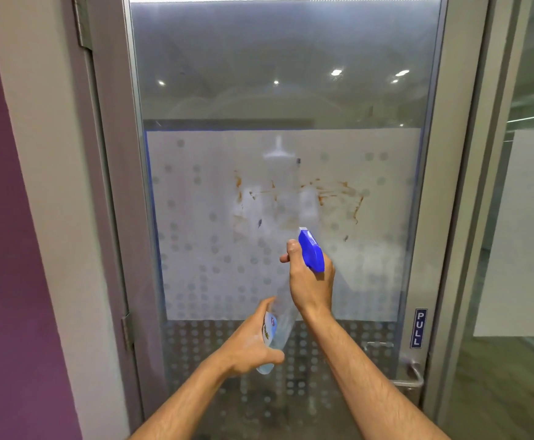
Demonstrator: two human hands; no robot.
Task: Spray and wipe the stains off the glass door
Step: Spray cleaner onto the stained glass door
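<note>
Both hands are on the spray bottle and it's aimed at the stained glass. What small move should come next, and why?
Probably squeeze the trigger again, nudging the blue nozzle toward the upper right. The right hand grips the head, the left hand steadies the spray bottle, and the orange-brown stains sit up and to the right of the nozzle. No cloth is in view.

brown stains (329, 192) smear the frosted glass door (370, 249); clear blue-headed spray bottle (278, 319) tilts toward it.

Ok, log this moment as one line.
phase: spraying | right hand: on bottle trigger, nozzle toward door | left hand: holds bottle base | stains: brown, unwiped | cloth: none seen
</note>
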